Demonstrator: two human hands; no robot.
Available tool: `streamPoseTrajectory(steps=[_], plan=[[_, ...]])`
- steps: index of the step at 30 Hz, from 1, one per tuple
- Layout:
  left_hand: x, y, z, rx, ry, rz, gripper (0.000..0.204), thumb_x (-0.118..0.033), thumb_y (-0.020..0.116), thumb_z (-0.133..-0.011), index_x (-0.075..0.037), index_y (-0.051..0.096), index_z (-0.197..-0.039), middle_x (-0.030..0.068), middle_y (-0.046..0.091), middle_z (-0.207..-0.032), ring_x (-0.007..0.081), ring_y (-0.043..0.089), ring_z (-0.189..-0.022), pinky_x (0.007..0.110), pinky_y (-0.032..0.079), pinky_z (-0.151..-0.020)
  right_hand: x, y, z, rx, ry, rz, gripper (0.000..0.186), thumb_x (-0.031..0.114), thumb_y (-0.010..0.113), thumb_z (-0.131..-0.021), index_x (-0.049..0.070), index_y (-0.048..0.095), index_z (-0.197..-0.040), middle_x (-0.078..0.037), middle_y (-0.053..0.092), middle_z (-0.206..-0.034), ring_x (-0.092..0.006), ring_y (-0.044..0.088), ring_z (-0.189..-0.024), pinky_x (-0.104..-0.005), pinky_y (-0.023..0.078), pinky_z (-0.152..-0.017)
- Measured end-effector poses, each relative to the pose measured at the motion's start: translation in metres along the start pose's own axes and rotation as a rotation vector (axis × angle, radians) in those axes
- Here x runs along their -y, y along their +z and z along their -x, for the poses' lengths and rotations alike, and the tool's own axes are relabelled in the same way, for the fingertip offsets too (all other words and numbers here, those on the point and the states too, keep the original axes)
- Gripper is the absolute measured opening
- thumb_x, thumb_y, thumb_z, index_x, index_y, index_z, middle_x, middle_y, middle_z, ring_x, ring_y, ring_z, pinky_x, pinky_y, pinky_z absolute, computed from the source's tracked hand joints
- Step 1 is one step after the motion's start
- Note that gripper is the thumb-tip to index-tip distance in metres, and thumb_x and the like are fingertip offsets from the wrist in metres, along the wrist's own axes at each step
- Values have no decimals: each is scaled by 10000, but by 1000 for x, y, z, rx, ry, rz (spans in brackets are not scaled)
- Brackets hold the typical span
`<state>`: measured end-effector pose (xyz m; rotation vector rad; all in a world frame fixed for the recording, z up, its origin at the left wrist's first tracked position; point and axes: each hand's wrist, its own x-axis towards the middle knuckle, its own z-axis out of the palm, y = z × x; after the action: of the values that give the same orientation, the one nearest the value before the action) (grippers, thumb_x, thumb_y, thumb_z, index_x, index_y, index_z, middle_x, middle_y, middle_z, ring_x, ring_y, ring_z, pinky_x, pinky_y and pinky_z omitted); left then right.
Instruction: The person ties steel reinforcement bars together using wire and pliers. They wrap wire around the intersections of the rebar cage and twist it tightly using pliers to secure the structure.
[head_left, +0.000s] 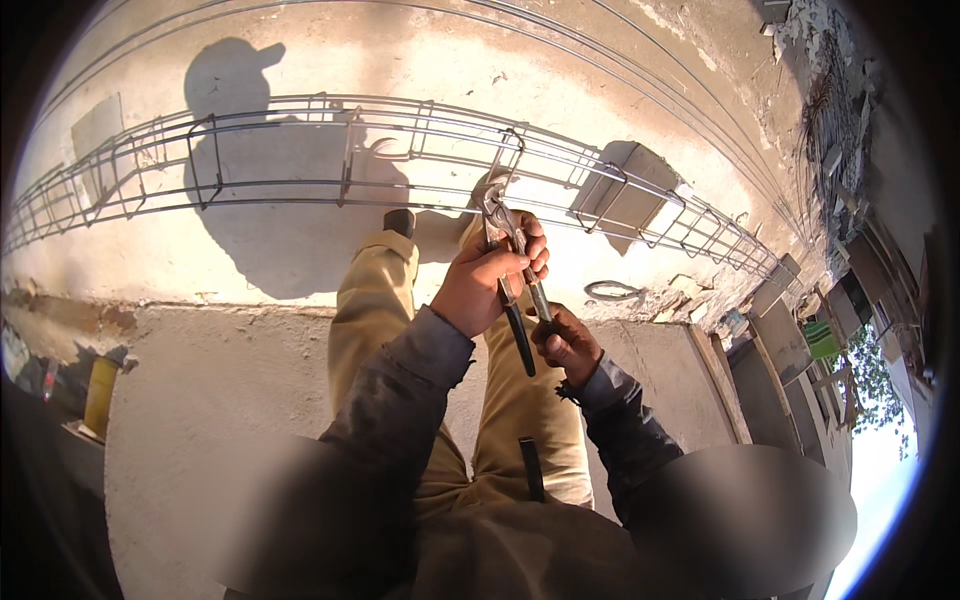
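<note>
Both of my hands are closed on a pair of metal pincers [496,212] with dark-gripped handles. My left hand [484,284] wraps the handles just below the jaws. Lower and to the right, my right hand [568,345] grips the end of the right handle. The jaws point away from me and overlap the near bars of a long rebar cage [270,185], beside one of its stirrups [515,150]. Whether the jaws bite on a wire there is too small to tell. Square stirrups are spaced along the cage, which stretches from far left to right.
A grey block [625,195] sits under the cage's right part. Long loose rods [640,70] run behind it. A small wire ring [612,290] lies right of my hands. Thin wires [830,120] bunch at far right, above boards [775,365]. A yellow container [100,395] stands left.
</note>
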<state>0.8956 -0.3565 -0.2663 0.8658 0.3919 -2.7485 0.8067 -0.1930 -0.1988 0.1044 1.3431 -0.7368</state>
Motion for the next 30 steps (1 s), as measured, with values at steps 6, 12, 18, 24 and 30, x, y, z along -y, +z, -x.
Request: streamPoseTrajectory(steps=[6, 12, 18, 24, 30], plan=[[-34, 13, 47, -196, 103, -216, 716, -1, 418, -598, 0, 274, -1299, 192, 384, -1276, 325, 309, -1246, 462, 264, -1024, -1, 21, 8, 114, -12, -149, 577, 404, 502, -863, 53, 312, -1280, 19, 431, -632, -68, 379, -555, -215, 311, -511], [3, 37, 59, -313, 238, -268, 716, 41, 364, -578, 37, 265, -1287, 235, 323, -1315, 322, 318, -1241, 431, 263, -1047, -4, -8, 24, -53, -262, 196, 501, 282, 505, -868, 76, 293, -1272, -77, 495, -596, -153, 462, -557, -294, 385, -561], [87, 55, 44, -360, 333, -473, 751, 36, 389, -505, 87, 297, -1249, 210, 353, -1291, 266, 412, -1152, 344, 328, -1021, -89, -77, 100, 191, -362, 174, 360, 169, 488, -882, 108, 427, -1231, -93, 577, -806, -128, 527, -783, -280, 416, -739], [158, 54, -14, -488, 550, -1011, 526, 83, 406, -656, -33, 377, -1168, 40, 399, -807, 115, 398, -706, 247, 392, -663, -177, -229, 172, -367, -428, -58, 356, 277, 432, -914, 42, 478, -1178, -62, 574, -701, -143, 536, -664, -252, 426, -621], [177, -37, -127, -330, 336, -2683, 521, -28, 562, -705, 42, 337, -1170, 238, 424, -1070, 387, 407, -1071, 413, 349, -904, -255, -338, 115, -458, -107, -116, 241, 100, 391, -881, 33, 583, -1011, -22, 510, -685, -66, 442, -583, -200, 382, -539]])
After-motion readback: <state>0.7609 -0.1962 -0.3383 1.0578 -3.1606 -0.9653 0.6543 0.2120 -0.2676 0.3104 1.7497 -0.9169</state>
